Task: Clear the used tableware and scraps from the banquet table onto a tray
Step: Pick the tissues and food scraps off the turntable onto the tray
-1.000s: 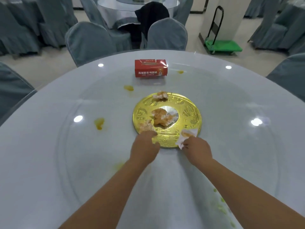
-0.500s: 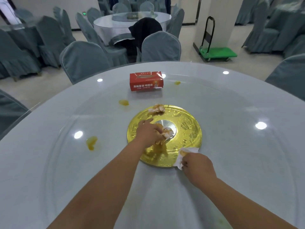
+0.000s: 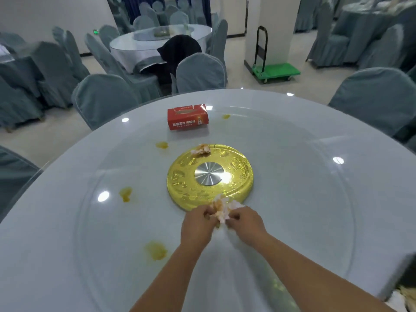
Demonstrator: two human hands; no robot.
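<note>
A wad of stained, crumpled napkins (image 3: 221, 209) sits between my two hands at the near rim of the gold disc (image 3: 238, 190). My left hand (image 3: 198, 226) grips the wad from the left and my right hand (image 3: 244, 222) pinches it from the right. Another crumpled napkin scrap (image 3: 201, 149) lies on the far rim of the disc. The disc's silver centre (image 3: 209, 176) is bare. A red tissue box (image 3: 188, 117) stands behind the disc on the glass turntable (image 3: 304, 199).
Yellow sauce stains (image 3: 155, 250) mark the glass at the left, near and far. Covered chairs (image 3: 104, 97) ring the round table. A green trolley (image 3: 275, 72) stands by a pillar behind. Some scraps show at the bottom right corner (image 3: 403, 298).
My left hand has lifted the napkins off the disc's centre and drawn back to the near rim. Both hands have come together on one wad. The camera view has tilted up.
</note>
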